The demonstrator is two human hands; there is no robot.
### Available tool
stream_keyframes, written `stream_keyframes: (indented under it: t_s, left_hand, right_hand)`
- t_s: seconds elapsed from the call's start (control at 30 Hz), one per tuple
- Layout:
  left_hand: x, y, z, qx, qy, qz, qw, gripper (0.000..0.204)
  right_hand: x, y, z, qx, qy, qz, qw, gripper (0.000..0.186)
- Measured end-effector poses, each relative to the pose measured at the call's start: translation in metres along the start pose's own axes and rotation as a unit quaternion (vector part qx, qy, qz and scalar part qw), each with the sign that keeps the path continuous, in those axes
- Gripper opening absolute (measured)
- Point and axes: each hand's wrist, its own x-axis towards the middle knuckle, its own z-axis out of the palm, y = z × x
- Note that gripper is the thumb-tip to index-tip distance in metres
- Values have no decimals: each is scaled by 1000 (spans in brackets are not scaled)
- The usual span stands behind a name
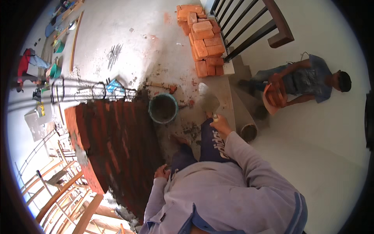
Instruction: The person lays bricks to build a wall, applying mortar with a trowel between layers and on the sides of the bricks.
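Note:
My right hand (221, 125) is closed around the handle of what looks like a trowel (209, 103), its greyish blade blurred by motion and held in front of my right leg. My left hand (163, 171) hangs beside my left thigh, close to the brick wall (120, 148), its fingers loosely bent with nothing visible in them. Dark wet mortar is smeared across much of the wall's reddish face. Ahead of my feet, beside the wall, a round green-rimmed bucket (163, 96) holds grey material. A hammer-like tool (171, 89) lies just beyond the bucket.
Orange bricks (204, 39) are stacked by a dark railing (253, 27). On the stairs at right, a person (307, 80) carries several bricks (276, 95). A cylindrical container (248, 132) stands nearby. Wooden scaffolding (58, 187) is at lower left; another person (29, 66) bends at far left.

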Motion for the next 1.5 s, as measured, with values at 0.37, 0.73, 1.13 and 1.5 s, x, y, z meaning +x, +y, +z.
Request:
stream_keyframes:
  t_s: [0.37, 0.73, 1.13, 1.5]
  left_hand:
    - [12, 114, 136, -157, -96, -204, 962, 49]
    - [32, 160, 179, -413, 5, -347, 842, 50]
    - [93, 162, 154, -400, 6, -200, 894, 43]
    - [136, 228, 107, -755, 40, -166, 633, 67]
  right_hand:
    - [459, 44, -43, -88, 132, -171, 972, 45]
    - [620, 11, 88, 34, 471, -100, 876, 48]
    - [661, 17, 61, 175, 517, -205, 813, 30]
    - [343, -35, -6, 301, -196, 148, 922, 44]
